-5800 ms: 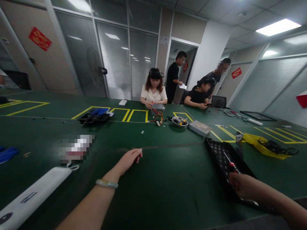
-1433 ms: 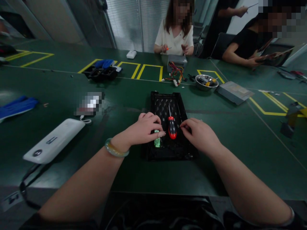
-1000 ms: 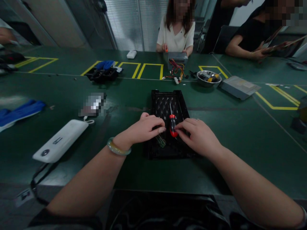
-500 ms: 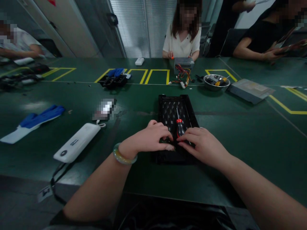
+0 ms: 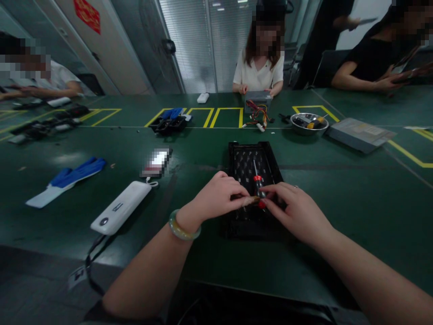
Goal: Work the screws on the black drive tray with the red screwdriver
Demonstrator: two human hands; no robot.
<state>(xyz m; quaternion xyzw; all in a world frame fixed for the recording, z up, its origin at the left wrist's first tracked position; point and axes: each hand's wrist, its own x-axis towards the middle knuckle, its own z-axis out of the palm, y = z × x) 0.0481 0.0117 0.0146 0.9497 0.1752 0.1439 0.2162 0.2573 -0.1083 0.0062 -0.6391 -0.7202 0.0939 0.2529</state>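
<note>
A black, shallow, tray-like panel [image 5: 237, 228] with a patterned inner surface lies on the green table in front of me. On it rests a screwdriver [image 5: 258, 182] with a black and red handle, its shaft pointing away from me. Over the panel, my left hand [image 5: 218, 196] pinches a small brownish piece [image 5: 252, 200] between thumb and fingers; a jade-like bangle is on that wrist. My right hand [image 5: 294, 205] is closed at the fingertips beside the screwdriver's handle end, close to the brownish piece. What its fingers hold, if anything, is hidden.
To the left lie a white power bank [image 5: 122, 207], a cabled phone [image 5: 157, 161] and a blue-white glove [image 5: 67, 180]. Farther off are a power supply unit [image 5: 259, 97] with wires, a metal bowl [image 5: 309, 130] of tools and a grey metal box [image 5: 361, 134]. Other people sit around the table.
The view has shifted slightly. My left fingertips have come up beside the screwdriver handle with the small brownish piece now showing. My right fingers have stayed close to the handle's end.
</note>
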